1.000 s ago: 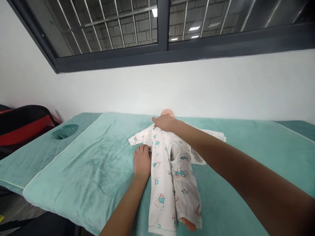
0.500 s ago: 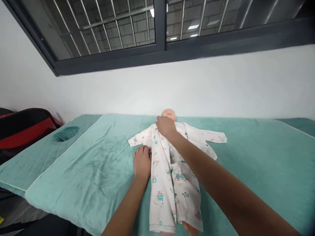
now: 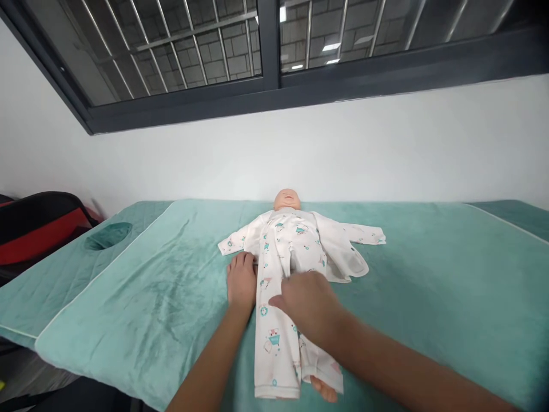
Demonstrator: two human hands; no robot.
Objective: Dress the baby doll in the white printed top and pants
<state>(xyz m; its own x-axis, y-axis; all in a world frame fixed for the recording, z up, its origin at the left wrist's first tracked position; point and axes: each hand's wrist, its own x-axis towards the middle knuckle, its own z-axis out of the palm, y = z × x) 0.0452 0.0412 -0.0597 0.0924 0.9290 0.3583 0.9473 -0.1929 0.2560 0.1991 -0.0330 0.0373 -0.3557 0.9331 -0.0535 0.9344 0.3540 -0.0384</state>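
A baby doll (image 3: 287, 199) lies on its back, head toward the wall, in a white long-sleeved top (image 3: 343, 249) spread open at the sides. Printed white baby pants (image 3: 274, 343) lie over its front from chest to feet; one foot shows below the hem on the right. My left hand (image 3: 241, 281) rests flat on the bed against the doll's side, fingers stretched out and fingertips near the top's edge. Over the pants' upper right leg is my right hand (image 3: 311, 306), fingers curled down into the cloth and thumb pointing left. Its fingertips are hidden.
A green padded bed (image 3: 429, 297) carries the doll, with a round hole (image 3: 109, 236) at its left end. Behind it stand a white wall (image 3: 193, 160) and a dark-framed window (image 3: 270, 80). A black and red object (image 3: 47, 229) is at the far left.
My right hand has moved down from the doll's chest to the pants' leg area, uncovering the chest and chin. My left hand stays at the doll's side. The view has shifted slightly.
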